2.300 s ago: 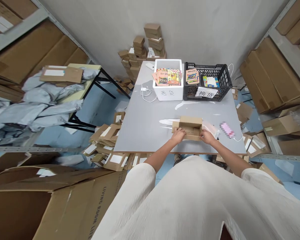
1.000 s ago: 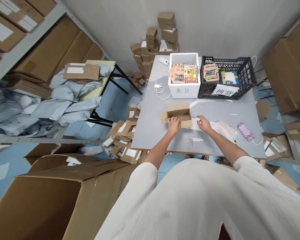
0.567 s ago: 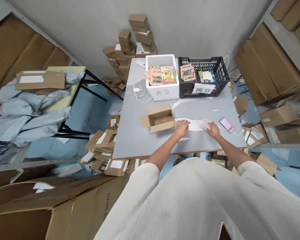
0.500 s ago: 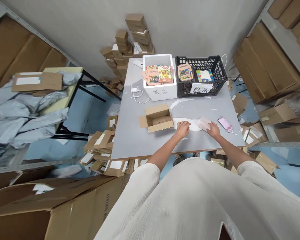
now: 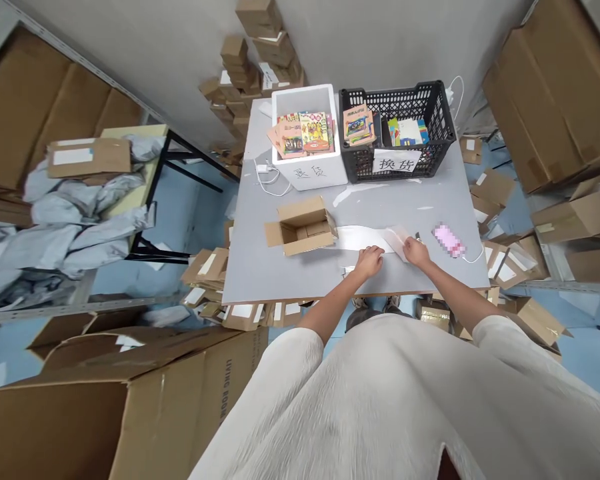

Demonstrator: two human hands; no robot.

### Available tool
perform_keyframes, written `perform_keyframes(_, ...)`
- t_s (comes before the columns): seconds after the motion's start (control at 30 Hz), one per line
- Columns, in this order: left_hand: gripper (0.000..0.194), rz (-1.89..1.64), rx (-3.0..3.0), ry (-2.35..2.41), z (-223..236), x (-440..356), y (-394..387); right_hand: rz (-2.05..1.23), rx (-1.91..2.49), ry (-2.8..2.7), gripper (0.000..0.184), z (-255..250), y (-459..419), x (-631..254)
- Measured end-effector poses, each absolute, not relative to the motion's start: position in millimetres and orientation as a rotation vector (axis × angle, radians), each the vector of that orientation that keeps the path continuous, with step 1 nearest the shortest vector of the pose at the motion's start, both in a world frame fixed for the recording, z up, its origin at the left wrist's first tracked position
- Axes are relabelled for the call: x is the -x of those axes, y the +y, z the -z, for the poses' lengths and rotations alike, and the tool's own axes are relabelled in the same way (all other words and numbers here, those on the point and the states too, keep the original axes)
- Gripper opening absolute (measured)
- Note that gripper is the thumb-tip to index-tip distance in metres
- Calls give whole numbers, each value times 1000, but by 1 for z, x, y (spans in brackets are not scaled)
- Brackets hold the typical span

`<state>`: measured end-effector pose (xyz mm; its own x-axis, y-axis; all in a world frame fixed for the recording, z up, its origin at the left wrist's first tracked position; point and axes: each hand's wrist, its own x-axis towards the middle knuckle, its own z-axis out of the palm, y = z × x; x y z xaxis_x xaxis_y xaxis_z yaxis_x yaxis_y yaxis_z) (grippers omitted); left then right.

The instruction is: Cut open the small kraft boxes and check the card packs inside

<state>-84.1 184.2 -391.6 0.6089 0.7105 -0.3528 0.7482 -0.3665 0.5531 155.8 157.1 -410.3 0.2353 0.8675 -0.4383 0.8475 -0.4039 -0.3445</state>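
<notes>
A long white paper strip (image 5: 356,238) lies on the table, reaching from the open cardboard box (image 5: 307,228) towards the right. My left hand (image 5: 370,261) rests with fingers stretched at the strip's lower edge. At the strip's right end, a pale pinkish, translucent sheet (image 5: 395,240) is angled up, and my right hand (image 5: 416,252) is closed on its edge. A small dark object (image 5: 418,236) shows just above the right hand; what it is cannot be made out. A small white and dark piece (image 5: 347,271) lies left of my left hand.
Behind stand a white foam box (image 5: 310,175) of books and a black crate (image 5: 395,173) with books. A pink phone (image 5: 449,240) on a cable lies right. Cardboard boxes (image 5: 205,267) crowd the floor; grey parcels (image 5: 65,233) fill the left side.
My left hand has slid down and slightly right, to the strip's lower edge. My right hand has moved a little left and closed on the pinkish sheet. The view has shifted.
</notes>
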Motion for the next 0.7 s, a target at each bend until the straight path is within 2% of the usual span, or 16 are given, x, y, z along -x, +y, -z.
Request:
perform_keyframes(0.1,42,72,-2117,1196,394,77,189,-1021,2295,-1453,3,405,167,-141)
perform_keyframes(0.3,43,30,-2069,1314,398,79,199,-1199,1916,-1111,21,397,178,-134)
perform_keyframes(0.4,41,55,-2052,1320,401,85,199,-1121,1945,-992,23,396,175,-144)
perform_keyframes(0.57,38,96,-2018,1311,407,88,196,-761,2186,-865,16,391,163,-168)
perform_keyframes(0.7,39,31,-2002,1266,412,82,195,-811,2223,-935,16,390,154,-170)
